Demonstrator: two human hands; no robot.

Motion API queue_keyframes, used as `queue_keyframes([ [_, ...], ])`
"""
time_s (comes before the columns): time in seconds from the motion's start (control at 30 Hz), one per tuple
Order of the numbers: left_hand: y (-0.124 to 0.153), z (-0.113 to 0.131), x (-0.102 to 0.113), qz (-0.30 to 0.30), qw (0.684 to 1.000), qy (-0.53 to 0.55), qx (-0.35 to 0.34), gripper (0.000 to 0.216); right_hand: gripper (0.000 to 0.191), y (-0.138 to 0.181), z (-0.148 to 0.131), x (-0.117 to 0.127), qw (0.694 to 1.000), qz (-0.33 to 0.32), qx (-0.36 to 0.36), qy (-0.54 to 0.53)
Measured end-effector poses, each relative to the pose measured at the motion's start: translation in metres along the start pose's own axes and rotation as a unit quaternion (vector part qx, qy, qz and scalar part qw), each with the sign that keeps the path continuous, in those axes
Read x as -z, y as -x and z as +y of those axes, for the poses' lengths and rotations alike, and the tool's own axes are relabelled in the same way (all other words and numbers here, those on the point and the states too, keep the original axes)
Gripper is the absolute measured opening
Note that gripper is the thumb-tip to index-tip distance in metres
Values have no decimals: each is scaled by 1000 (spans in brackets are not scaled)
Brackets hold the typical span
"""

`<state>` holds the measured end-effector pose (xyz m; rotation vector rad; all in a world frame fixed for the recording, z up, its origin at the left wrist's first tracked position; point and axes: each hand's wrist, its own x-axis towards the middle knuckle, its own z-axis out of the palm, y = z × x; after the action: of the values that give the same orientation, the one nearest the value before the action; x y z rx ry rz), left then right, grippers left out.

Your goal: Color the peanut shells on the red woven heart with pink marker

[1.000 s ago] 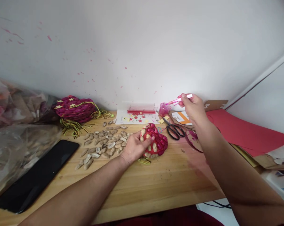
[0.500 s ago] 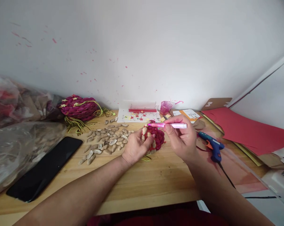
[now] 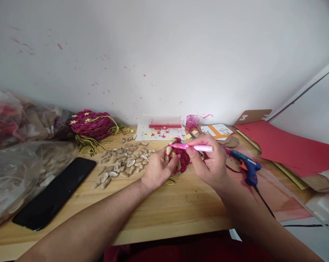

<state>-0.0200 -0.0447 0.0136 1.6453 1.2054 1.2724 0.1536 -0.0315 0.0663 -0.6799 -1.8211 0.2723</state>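
My left hand (image 3: 159, 168) grips a round craft piece (image 3: 184, 159) covered in dark red and plain peanut shells, with its thumb across the front. Between the fingers of my right hand (image 3: 209, 162) is a pink-and-white marker pen (image 3: 198, 147), its tip pointing left at a plain peanut shell (image 3: 168, 150) on the piece's upper left edge. Whether the tip touches the shell I cannot tell. Below the piece a few yellow-green strings (image 3: 169, 181) show. Loose peanut shells (image 3: 130, 163) lie spread on the wooden table left of my left hand.
A finished-looking red shell ornament (image 3: 92, 125) with stars stands back left, near plastic bags (image 3: 28, 169) and a black phone (image 3: 55, 193). Star stickers lie on a white sheet (image 3: 139, 136) behind my hands. A pink cup (image 3: 192, 122), a blue glue gun (image 3: 245, 165) and red paper (image 3: 287, 149) are rightward.
My right hand has shifted slightly down and left, and the marker's tip now sits lower, nearer the plain shell. My left hand keeps its grip. The camera view has moved slightly.
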Motion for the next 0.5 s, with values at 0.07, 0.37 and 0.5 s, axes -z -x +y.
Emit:
queue_keyframes([
  [0.07, 0, 0, 0, -1, 1000, -6, -1, 22, 7, -1, 1, 0, 1000, 10, 7, 0],
  [0.37, -1, -3, 1, -9, 999, -14, -28, 21, 9, -3, 0, 2, 1000, 4, 30, -3],
  [0.5, -2, -4, 2, -8, 999, -19, -39, 18, 9, -5, -3, 2, 999, -3, 36, 11],
])
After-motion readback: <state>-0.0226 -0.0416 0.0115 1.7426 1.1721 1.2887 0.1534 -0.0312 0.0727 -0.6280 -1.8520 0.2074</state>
